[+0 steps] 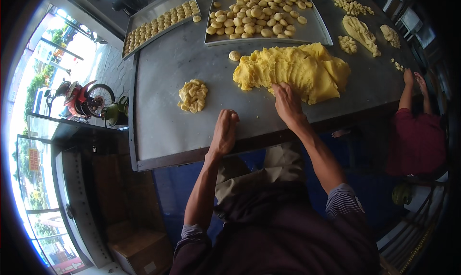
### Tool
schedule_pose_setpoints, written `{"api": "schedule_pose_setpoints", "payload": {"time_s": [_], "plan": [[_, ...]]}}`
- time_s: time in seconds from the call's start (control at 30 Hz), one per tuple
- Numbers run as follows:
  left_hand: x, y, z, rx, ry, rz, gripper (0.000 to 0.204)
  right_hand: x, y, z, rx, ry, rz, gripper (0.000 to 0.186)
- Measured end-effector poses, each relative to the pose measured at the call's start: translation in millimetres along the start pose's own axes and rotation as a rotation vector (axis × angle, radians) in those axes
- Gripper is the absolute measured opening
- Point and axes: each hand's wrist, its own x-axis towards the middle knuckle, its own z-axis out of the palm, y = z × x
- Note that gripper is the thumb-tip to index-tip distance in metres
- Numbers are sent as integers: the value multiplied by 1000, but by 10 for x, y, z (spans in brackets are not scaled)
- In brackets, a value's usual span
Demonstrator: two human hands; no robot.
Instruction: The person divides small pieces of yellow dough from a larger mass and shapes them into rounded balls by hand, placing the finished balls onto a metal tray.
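Observation:
A large mound of crumbly yellow dough (293,68) lies across the middle of the grey tabletop. My right hand (289,106) is at its front edge, fingers closed in a pinch on the dough. My left hand (225,131) is curled shut above the table's near edge, left of the mound; whatever its fingers hold, if anything, is hidden. Beyond it to the left sits a small heap of pale, glossy dough pieces (193,96). One round dough ball (235,55) rests against the mound's far left corner.
Behind the mound, a metal tray (307,36) carries many round dough balls. Another tray (158,37) at the far left holds rows of shaped pieces. Several pale dough portions (360,32) lie at right, near another person's hands (414,78). The table edge (158,162) runs before me.

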Motion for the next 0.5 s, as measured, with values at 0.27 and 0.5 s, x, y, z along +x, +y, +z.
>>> {"api": "schedule_pose_setpoints", "payload": {"time_s": [0.27, 0.5], "plan": [[29, 116, -90, 198, 211, 86, 19, -582, -31, -310, 198, 53, -1, 38], [195, 235, -249, 182, 204, -126, 32, -219, -60, -542, 238, -2, 184, 24]]}}
